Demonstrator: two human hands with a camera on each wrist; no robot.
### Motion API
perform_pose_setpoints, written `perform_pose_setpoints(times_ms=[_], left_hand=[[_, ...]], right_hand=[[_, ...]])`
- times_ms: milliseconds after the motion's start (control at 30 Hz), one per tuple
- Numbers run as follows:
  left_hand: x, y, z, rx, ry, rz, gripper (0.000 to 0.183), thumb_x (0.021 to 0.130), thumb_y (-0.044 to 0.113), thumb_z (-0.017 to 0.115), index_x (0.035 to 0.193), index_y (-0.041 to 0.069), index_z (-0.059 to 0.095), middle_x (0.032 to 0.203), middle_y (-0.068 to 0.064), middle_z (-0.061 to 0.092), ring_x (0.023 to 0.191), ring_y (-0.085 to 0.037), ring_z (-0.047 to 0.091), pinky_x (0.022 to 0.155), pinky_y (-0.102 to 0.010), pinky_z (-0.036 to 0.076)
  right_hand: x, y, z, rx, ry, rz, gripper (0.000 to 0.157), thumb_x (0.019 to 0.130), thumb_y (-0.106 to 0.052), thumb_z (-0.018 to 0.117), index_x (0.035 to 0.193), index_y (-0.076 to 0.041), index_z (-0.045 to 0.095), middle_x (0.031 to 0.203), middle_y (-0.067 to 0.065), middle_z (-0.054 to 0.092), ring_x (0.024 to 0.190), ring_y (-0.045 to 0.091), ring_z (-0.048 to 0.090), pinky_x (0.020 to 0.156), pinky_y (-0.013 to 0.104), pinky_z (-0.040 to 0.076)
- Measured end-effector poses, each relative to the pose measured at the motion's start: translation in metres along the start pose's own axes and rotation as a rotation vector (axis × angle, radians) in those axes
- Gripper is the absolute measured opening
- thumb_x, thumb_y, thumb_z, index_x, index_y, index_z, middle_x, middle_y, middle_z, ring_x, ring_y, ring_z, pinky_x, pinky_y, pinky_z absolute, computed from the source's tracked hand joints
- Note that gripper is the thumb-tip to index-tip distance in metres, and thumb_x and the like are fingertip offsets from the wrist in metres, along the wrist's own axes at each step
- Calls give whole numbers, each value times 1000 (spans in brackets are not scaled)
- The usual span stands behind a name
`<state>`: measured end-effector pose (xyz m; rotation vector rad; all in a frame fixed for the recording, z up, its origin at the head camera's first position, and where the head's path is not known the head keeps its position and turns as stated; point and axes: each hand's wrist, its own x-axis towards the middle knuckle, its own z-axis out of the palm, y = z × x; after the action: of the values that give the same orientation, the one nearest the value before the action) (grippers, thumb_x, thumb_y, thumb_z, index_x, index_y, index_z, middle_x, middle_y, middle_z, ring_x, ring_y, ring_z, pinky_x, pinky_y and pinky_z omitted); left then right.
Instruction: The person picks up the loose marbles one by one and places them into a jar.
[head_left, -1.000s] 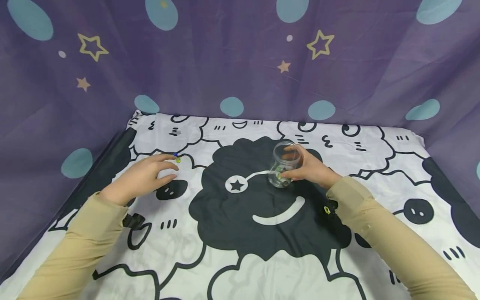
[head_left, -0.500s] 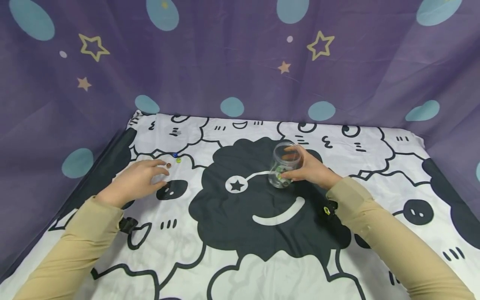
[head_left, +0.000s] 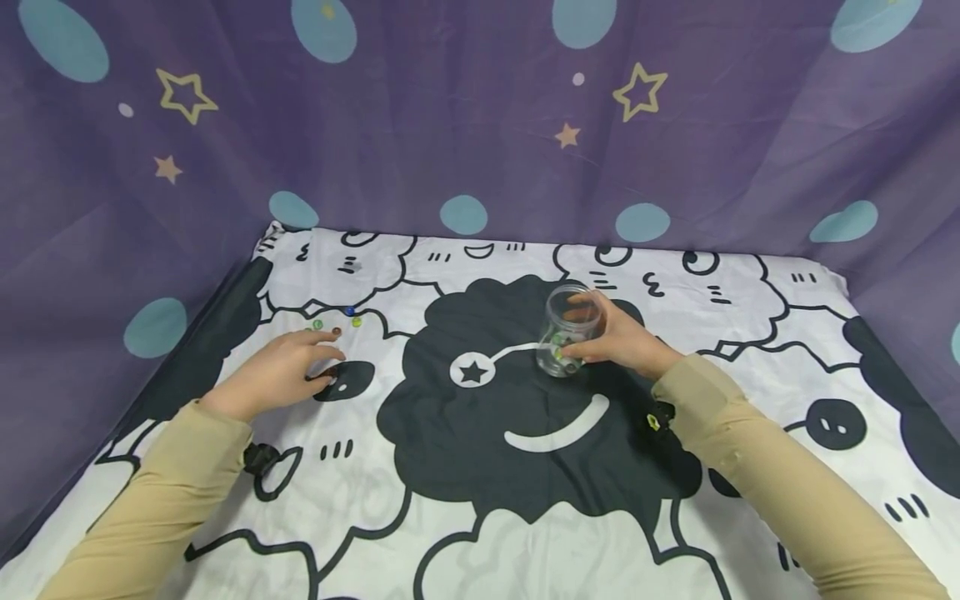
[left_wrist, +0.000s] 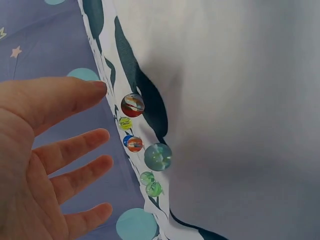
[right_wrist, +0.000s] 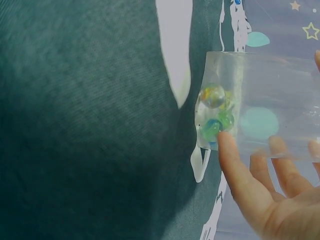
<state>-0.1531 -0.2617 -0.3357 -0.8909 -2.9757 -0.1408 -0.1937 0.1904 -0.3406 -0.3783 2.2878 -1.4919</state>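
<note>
My left hand [head_left: 273,371] hovers low over the cloth with its fingers spread and nothing between them. Several glass marbles lie close by its fingertips. In the left wrist view they include a red-and-white one [left_wrist: 132,105], a yellow one [left_wrist: 125,123], an orange one [left_wrist: 134,144] partly covering a blue one, a larger-looking teal one [left_wrist: 158,156] and green ones [left_wrist: 154,189]. My right hand [head_left: 624,335] grips a clear jar [head_left: 551,333] that stands upright, its mouth uncovered. Marbles [right_wrist: 213,96] in yellow, green and blue rest at the jar's bottom.
A black-and-white cartoon cloth [head_left: 450,450] covers the table. Behind it and along the sides hangs a purple curtain [head_left: 465,108] with stars and blue spots. Dark wrist devices [head_left: 260,457] sit at both cuffs.
My left hand has drawn back toward me and slightly left, uncovering brown and green marbles beside the blue and yellow ones. The right hand and the jar have stayed in place.
</note>
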Motion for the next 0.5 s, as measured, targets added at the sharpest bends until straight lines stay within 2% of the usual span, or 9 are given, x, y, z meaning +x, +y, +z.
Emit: perform_pose_setpoints(times_ms=[367, 500], left_hand=[[1, -2, 4, 33, 1, 24, 21, 73, 3, 77, 94, 5, 73, 122, -27, 60, 107, -42, 59, 88, -54, 49], [2, -1, 5, 42, -2, 25, 21, 71, 2, 78, 92, 4, 74, 120, -26, 60, 107, -41, 59, 88, -52, 50]], right_hand=[[0, 0, 0, -9, 0, -10, 80, 79, -12, 77, 143, -13, 29, 141, 15, 43, 86, 19, 62, 78, 44, 57], [0, 1, 0, -6, 1, -13, 80, 79, -12, 77, 143, -13, 29, 142, 15, 43, 90, 19, 62, 79, 45, 57]])
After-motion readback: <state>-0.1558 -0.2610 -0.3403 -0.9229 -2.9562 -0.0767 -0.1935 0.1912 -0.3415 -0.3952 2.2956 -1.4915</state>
